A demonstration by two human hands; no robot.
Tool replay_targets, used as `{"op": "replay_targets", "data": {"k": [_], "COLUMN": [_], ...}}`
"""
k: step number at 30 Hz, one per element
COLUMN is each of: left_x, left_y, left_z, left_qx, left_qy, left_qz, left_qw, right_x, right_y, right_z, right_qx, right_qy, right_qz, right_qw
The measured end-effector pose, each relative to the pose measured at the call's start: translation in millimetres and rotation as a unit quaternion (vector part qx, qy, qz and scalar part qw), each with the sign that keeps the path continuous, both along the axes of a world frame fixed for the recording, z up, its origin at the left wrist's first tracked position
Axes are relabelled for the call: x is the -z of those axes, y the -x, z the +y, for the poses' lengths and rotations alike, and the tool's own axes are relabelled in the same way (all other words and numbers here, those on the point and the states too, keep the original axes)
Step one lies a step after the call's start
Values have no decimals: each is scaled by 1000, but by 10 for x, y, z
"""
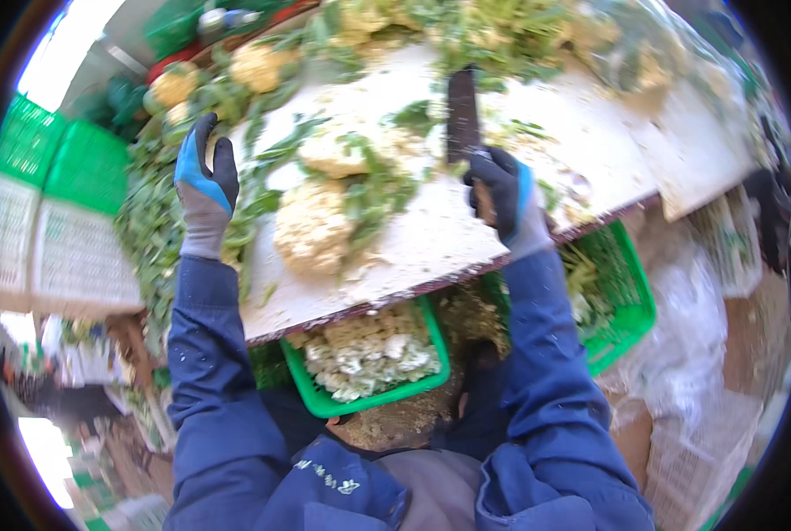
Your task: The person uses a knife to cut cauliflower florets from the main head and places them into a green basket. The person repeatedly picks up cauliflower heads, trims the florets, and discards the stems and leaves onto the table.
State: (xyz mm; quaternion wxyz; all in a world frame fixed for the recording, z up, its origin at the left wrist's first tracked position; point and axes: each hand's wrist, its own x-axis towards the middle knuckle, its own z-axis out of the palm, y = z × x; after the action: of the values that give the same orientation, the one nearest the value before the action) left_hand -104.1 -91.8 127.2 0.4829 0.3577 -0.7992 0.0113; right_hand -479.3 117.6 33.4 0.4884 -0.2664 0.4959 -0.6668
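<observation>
My left hand [208,179], in a blue and grey work glove with black fingertips, is raised over leaves at the table's left side, fingers apart and nothing in it. My right hand [501,196], gloved alike, grips a knife by its handle; the wide dark blade [462,116] points towards the far side over the white table top [435,219]. Between my hands lie a cauliflower head [314,229] near the front edge and a second cauliflower [332,154] just behind it, with green leaves beside them. Cut scraps are scattered on the table.
Below the front edge, a green plastic crate [372,399] holds cauliflower florets; another green crate [637,292] at right holds leaves. Leaves and several cauliflowers [259,66] lie at the far side. A clear plastic bag [647,53] lies far right. Green and white crates [86,245] stand left.
</observation>
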Motion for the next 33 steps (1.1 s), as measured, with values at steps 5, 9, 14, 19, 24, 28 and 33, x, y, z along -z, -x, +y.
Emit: {"op": "replay_targets", "data": {"k": [5,9,14,19,24,28,33], "left_x": [-66,369,645,536,606,622,588], "left_y": [-1332,-1802,-1847,-1339,-1313,-1400,-1611], "left_z": [-146,-85,115,415,348,105,-280], "left_qx": [-163,-177,-155,-118,-158,-133,-119], "left_qy": [-46,-193,-182,-207,-166,-137,-289], "left_qz": [113,154,21,-153,-242,-166,-16], "left_qw": [979,953,971,959,943,967,950], "right_x": [-338,-392,-437,-411,-377,-284,-216], "right_y": [-388,-667,-1117,-1560,-1832,-1957,-2247], "right_z": [75,48,63,96,40,-34,-47], "right_qx": [-20,-80,-188,-235,-276,-295,-303], "right_qy": [-3,8,4,-32,-54,-58,-27], "right_qz": [56,53,10,1,-20,-18,14], "right_qw": [998,995,982,971,959,953,953]}}
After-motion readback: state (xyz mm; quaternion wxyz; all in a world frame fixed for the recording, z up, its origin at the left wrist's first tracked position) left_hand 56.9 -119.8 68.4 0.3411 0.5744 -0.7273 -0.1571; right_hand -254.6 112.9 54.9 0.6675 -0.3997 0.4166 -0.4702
